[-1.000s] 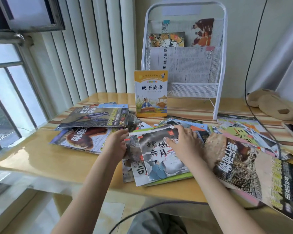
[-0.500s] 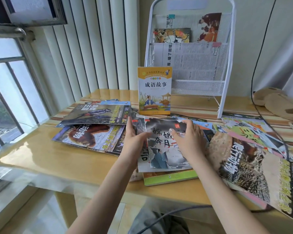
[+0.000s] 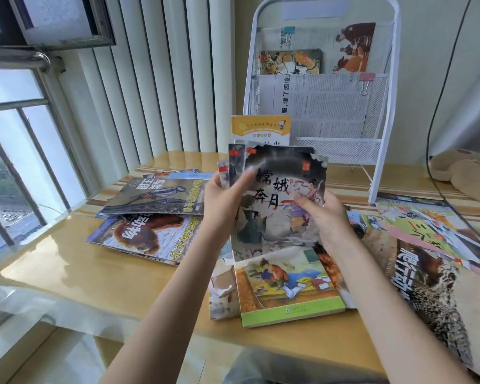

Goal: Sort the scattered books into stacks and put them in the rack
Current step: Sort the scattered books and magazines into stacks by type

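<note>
Glossy yellow surface lies strewn with magazines; your left hand and right hand clamp a fanned bundle of storybooks upright above it, probably to square them. White wire rack waits just behind.

Wire rack stands at back of table, papers in its pockets; upright book just left-front of it. Both hands hold a fanned bunch of thin books above table centre, left hand at its left edge, right hand at its right. Bird magazine overlaps another magazine at left. Storybook lies flat below the bunch. Big magazine spreads at right, plush toy behind it
</note>
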